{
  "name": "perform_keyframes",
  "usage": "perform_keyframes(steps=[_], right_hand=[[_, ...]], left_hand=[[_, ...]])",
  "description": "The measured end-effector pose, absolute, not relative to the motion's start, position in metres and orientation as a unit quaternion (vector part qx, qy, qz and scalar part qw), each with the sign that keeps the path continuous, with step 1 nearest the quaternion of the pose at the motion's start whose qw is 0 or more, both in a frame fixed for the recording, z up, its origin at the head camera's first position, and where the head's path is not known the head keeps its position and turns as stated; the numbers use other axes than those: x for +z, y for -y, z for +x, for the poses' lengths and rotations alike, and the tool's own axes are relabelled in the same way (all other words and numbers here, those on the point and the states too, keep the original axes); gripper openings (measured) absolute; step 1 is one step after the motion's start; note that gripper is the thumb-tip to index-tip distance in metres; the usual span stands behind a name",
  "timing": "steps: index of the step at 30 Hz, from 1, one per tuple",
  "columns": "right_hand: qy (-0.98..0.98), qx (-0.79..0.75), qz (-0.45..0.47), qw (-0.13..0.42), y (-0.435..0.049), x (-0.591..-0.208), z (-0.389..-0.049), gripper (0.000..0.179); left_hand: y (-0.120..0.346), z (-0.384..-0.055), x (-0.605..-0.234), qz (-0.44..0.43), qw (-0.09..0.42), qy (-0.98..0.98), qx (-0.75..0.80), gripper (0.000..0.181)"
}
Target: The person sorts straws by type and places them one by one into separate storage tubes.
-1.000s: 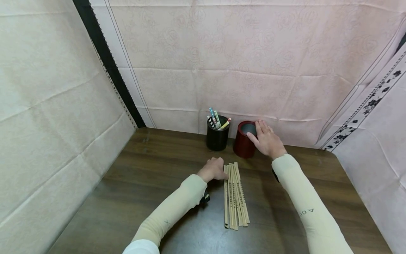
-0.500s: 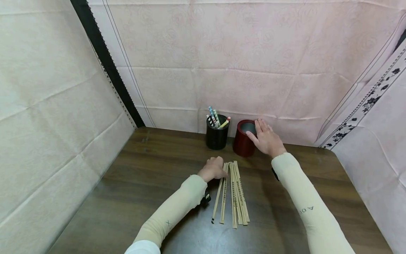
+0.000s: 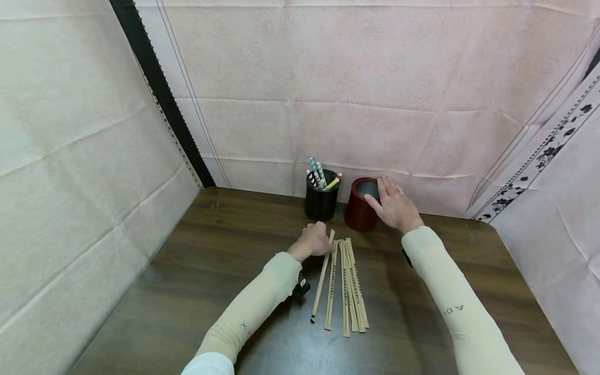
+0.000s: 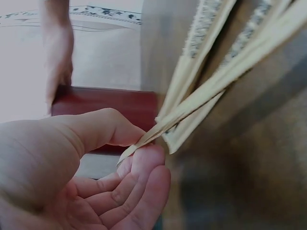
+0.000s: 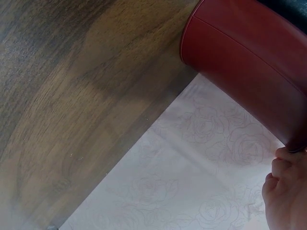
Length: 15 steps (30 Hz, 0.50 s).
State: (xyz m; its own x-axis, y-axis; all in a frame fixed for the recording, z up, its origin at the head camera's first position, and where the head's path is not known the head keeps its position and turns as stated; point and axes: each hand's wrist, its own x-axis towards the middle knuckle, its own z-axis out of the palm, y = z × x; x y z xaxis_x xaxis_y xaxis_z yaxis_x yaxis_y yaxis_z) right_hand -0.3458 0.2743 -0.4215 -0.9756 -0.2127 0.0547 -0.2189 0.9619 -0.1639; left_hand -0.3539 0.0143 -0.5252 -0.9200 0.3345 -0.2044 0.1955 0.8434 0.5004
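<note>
Between thumb and fingertips, my left hand (image 3: 313, 240) pinches the upper end of a slim beige paper-wrapped stick (image 3: 321, 286). This stick slants down toward the front of the table, and the left wrist view shows its flattened end in my fingers. Just to its right, more paper-wrapped sticks (image 3: 351, 291) with dark print lie fanned on the table. My right hand (image 3: 396, 207) rests on the rim of a red cylindrical holder (image 3: 361, 213), fingers straight, thumb over the rim. In the right wrist view the holder's red wall (image 5: 249, 62) shows beside my fingers.
A black holder (image 3: 321, 205) with several patterned pencils (image 3: 319, 174) stands left of the red one. Behind both rises a pale cloth wall (image 3: 300, 125), close to the back edge of the brown wooden table (image 3: 225, 250).
My left hand first drew two sticks leftward, away from the bundle. It then lifted the end of the leftmost one and moved slightly back toward the holders. My right hand stayed in place.
</note>
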Motion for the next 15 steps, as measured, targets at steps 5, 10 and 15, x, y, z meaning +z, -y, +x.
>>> perform_keyframes(steps=[5,10,15], right_hand=[[0.991,0.081,0.108,0.016,-0.275,-0.422,-0.346,0.095],[0.99,0.082,0.11,0.016,-0.275,-0.422,-0.346,0.094],[0.99,0.084,0.11,0.018,-0.275,-0.423,-0.346,0.094]], left_hand=[[-0.009,-0.347,-0.491,0.163,0.134,-0.939,0.271,0.044],[-0.002,-0.327,-0.442,0.179,0.126,-0.932,0.288,0.059],[0.001,-0.322,-0.412,0.191,0.107,-0.936,0.276,0.064]])
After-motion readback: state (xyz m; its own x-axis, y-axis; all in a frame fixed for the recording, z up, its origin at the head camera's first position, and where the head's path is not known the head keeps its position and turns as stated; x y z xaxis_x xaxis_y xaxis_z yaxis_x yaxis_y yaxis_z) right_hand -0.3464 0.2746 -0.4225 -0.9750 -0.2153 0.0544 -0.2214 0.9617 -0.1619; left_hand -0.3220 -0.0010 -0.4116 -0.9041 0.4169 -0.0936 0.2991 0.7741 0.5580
